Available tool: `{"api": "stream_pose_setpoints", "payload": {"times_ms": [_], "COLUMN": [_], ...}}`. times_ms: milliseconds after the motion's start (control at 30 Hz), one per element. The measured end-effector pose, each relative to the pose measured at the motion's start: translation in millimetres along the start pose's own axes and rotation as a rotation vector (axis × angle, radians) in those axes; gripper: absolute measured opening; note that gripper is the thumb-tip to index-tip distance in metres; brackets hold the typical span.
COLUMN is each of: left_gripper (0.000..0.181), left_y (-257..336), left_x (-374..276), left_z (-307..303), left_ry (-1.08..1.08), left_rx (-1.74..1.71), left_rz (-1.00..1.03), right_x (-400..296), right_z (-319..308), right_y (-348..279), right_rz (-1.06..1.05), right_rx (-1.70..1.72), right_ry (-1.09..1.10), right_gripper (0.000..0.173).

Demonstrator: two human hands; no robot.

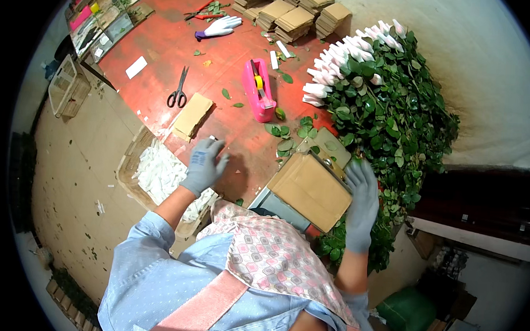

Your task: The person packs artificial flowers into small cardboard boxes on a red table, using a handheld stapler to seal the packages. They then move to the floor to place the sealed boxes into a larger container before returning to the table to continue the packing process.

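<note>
My left hand (204, 165), in a grey work glove, is above the near table edge with thumb and fingers apart and nothing visible in it. Just below it, a plastic basket (127, 173) holds many small white strips (158, 172). My right hand (361, 209), also gloved and slightly blurred, has its fingers extended beside the right edge of a flat cardboard piece (310, 187). Whether it touches the cardboard I cannot tell. The cardboard lies on a grey metal stand (285, 208). Leafy cut stems (378, 112) with white-wrapped heads (345, 56) are piled beyond my right hand.
On the red table (159, 41) are a pink tape dispenser (259, 92), black scissors (178, 90), folded cardboard (192, 117), a white glove (220, 28) and red-handled pruners (205, 11). Cardboard stacks (293, 18) stand at the back. An empty-looking crate (68, 88) is on the floor at left.
</note>
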State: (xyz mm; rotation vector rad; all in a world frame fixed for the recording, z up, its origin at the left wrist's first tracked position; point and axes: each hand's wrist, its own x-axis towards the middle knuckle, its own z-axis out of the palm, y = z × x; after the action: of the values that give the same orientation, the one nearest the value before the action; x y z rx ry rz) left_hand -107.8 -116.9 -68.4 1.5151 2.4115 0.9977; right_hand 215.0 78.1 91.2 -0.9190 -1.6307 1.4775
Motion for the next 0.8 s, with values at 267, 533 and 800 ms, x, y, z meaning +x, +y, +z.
{"api": "stream_pose_setpoints", "payload": {"times_ms": [267,533,800], "left_gripper": [0.033,0.04,0.032], "left_y": [114.1,126.0,123.7], "left_x": [41.7,66.2,74.9], "left_z": [1.2,6.9,12.0], "left_ry": [-0.26,-0.467,-0.484], "left_rx": [-1.017,-1.281,-1.257], "left_rz": [-0.013,-0.228,-0.25], "right_x": [68.2,69.9,65.1], "right_z": [104.2,132.3,139.2], "right_y": [-26.3,-15.7,-10.7], "right_rz": [0.3,0.324,0.076], "right_rx": [0.986,0.934,0.606], "right_ry": [-0.265,-0.26,-0.4], "right_gripper": [0.104,0.103,0.099]}}
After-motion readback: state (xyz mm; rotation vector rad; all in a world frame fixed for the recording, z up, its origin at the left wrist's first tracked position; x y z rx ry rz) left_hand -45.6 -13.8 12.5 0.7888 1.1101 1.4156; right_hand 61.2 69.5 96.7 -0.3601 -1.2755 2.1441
